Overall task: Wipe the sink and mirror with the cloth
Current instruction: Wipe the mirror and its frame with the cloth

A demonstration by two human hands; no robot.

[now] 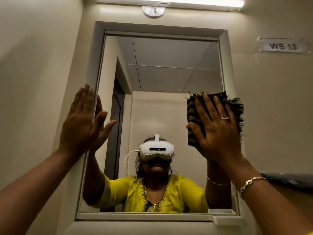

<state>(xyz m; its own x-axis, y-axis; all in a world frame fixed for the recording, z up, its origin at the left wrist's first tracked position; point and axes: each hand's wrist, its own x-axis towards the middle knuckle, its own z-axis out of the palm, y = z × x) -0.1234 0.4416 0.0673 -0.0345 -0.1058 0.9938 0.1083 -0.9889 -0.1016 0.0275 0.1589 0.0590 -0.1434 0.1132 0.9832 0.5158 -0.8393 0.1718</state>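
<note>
A framed mirror (166,78) hangs on the wall in front of me and reflects a person in a yellow top wearing a white headset. My right hand (218,131) lies flat over a dark brown fringed cloth (192,112) and presses it against the glass near the mirror's right edge. My left hand (81,122) is flat with fingers spread, resting on the mirror's left frame, its thumb over the glass. The sink is out of view.
A tube light (169,0) runs above the mirror, with a round white wall fitting (153,11) under it. A label reading "WS 13" (282,46) is stuck on the right wall. A small white clip (227,219) sits at the frame's lower right corner.
</note>
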